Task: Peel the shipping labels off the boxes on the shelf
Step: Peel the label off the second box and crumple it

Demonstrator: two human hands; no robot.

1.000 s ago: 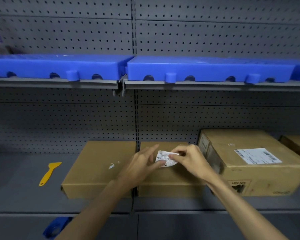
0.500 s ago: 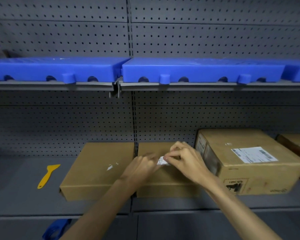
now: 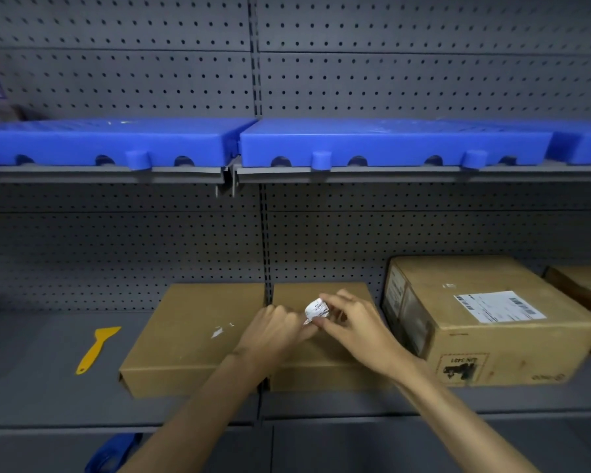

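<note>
Both hands are pinching the crumpled label (image 3: 316, 310), left hand (image 3: 273, 331) and right hand (image 3: 354, 327) over the middle box (image 3: 321, 356), and its adhesive is probably clinging to fingers, while the far box (image 3: 485, 322) is waiting, its shipping label (image 3: 498, 306) intact.

We see both hands above the middle flat box (image 3: 321, 356): the left hand (image 3: 270, 332) and right hand (image 3: 355, 326) pinch a crumpled label (image 3: 316, 310); right of that box, a taller box (image 3: 485, 343) bears a label (image 3: 498, 306); far left, a yellow scraper (image 3: 96, 349)
</note>
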